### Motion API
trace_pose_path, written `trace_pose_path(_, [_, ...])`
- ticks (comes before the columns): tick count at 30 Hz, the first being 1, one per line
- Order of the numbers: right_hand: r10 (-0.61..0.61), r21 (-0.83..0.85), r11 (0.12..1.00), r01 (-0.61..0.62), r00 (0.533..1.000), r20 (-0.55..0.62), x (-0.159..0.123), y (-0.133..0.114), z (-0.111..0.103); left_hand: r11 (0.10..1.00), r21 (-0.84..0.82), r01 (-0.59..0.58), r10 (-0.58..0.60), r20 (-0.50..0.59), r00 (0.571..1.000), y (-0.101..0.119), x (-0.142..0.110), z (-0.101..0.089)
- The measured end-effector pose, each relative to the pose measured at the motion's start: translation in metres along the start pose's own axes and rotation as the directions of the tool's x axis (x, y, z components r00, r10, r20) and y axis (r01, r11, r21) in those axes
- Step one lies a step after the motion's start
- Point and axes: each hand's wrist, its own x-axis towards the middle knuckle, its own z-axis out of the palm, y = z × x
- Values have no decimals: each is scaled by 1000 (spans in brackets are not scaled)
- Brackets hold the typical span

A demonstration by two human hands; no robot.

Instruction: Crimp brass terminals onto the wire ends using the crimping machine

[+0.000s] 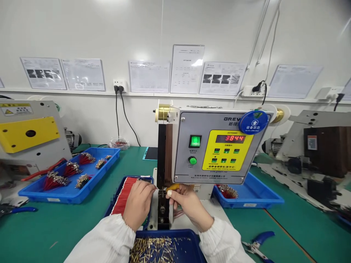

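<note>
Left hand is pinching a thin, light reddish wire, its axis pointing rightward toward right hand; right fingertips are pressing together, contents unclear.

The bottom edge crops the tray of metal pins, and the left hand partly hides the red wires.

Single view, worn on the head. Looks forward and somewhat down over the green table to the far wall. Wide field, machines at both left and right margins. Middle machine close, right of centre. Left hand and right hand nearer, low centre. Near tray cut by bottom edge.
</note>
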Motion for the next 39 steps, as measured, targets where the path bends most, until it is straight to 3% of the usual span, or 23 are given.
trace_pose_path(7, [-5, -95, 995, 0, 998, -57, 1, 5, 3, 998, 35, -50, 51, -11, 999, 1, 0, -1])
trace_pose_path(21, [-17, -71, 997, 9, 994, -112, 0, 6, 8, 998, 51, -45, 45, 12, 999, 1, -1, 0])
trace_pose_path(39, [-26, -45, 999, 21, 993, -115, 0, 5, 10, 997, 71, -18, 22, -59, 998, 6, 0, -3])
